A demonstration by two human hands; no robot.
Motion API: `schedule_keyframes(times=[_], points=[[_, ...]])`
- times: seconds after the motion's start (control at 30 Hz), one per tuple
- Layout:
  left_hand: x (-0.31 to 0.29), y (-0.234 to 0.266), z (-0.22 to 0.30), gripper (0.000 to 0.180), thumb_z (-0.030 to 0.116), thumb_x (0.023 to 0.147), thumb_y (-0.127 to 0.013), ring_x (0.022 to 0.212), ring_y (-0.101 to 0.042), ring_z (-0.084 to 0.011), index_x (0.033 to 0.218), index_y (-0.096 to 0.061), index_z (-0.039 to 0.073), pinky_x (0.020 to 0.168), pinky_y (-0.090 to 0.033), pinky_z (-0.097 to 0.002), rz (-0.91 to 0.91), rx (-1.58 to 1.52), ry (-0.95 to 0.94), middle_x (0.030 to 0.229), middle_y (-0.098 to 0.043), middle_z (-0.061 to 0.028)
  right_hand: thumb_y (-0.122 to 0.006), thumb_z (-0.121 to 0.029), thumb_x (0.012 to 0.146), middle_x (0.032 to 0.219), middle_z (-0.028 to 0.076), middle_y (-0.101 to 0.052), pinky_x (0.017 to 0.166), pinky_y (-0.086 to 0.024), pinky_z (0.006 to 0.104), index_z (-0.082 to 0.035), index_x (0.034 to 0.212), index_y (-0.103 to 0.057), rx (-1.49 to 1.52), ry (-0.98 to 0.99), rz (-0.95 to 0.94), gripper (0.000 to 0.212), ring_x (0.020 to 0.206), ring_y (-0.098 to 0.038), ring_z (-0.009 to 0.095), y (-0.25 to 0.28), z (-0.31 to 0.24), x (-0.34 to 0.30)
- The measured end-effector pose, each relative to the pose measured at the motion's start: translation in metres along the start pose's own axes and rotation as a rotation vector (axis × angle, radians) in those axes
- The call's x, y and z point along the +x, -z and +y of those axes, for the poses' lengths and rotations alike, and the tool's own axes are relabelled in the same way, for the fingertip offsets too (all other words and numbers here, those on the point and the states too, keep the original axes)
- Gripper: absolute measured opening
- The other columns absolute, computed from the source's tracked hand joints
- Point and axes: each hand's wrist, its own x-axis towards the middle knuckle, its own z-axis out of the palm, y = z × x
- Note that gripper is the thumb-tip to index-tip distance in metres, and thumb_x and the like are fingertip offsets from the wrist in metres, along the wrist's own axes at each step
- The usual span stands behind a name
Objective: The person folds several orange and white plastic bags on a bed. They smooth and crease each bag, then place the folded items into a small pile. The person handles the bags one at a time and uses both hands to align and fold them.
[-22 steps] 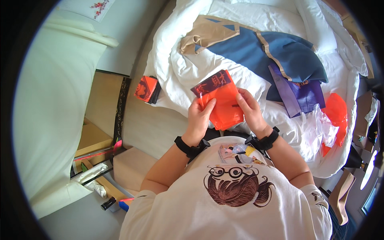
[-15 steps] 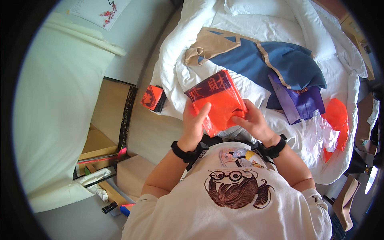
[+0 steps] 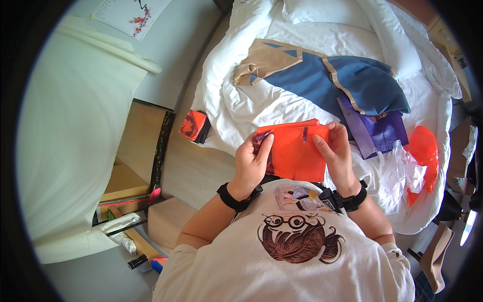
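In front of my chest I hold a folded red plastic bag (image 3: 297, 155) with dark print along its left side. My left hand (image 3: 251, 160) grips its left edge, thumb on top and fingers behind. At the upper right corner my right hand (image 3: 339, 156) pinches the bag, thumb across the front. The bag's top edge shows more than one layer. Its underside and the fingertips behind it are hidden.
On the white bedding (image 3: 297, 103) lies a blue and tan garment (image 3: 327, 75), with a purple bag (image 3: 377, 133) beside it. To the right are a clear plastic bag (image 3: 400, 168) and a red bag (image 3: 423, 151). A red-and-black stack (image 3: 194, 126) rests at the bed's left edge.
The red bag has turned from a tilted position to nearly level and come a little lower. My right hand has shifted up to its upper right corner. Its printed top band no longer faces me.
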Motion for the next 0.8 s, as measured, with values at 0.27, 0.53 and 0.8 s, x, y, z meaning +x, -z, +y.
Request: schedule_keyframes(times=[0.27,0.53,0.8], points=[[-0.007,-0.005,0.016,0.021,0.016,0.097,-0.059,0.073,-0.055,-0.0034,0.1,-0.065,-0.004,0.066,-0.045,-0.0197,-0.057,-0.216,0.04,0.082,-0.065,0.001,-0.051,-0.016,0.101,0.088,-0.001,-0.06,0.07,-0.043,0.018,-0.001,0.098,-0.056,0.032,0.134,0.04,0.015,0.077,-0.052,0.003,0.006,0.006,0.003],[-0.009,-0.002,0.006,0.028,0.021,0.101,-0.053,0.068,-0.049,-0.0013,0.095,-0.066,-0.003,0.062,-0.042,-0.0193,0.035,-0.368,0.138,0.078,-0.062,0.0048,-0.054,-0.01,0.099,0.089,0.001,-0.06,0.072,-0.043,0.0178,-0.001,0.102,-0.052,0.008,0.28,0.141,0.01,0.079,-0.053,0.004,-0.008,0.027,0.019],[-0.01,0.033,-0.008,0.027,0.016,0.096,-0.058,0.093,-0.065,-0.0123,0.115,-0.057,-0.002,0.075,-0.058,-0.0272,-0.226,-0.443,0.447,0.11,-0.064,-0.0059,-0.052,-0.009,0.099,0.091,0.004,-0.063,0.072,-0.046,0.0197,-0.002,0.113,-0.047,0.064,0.233,0.146,0.016,0.081,-0.056,0.006,-0.034,0.05,0.046]])
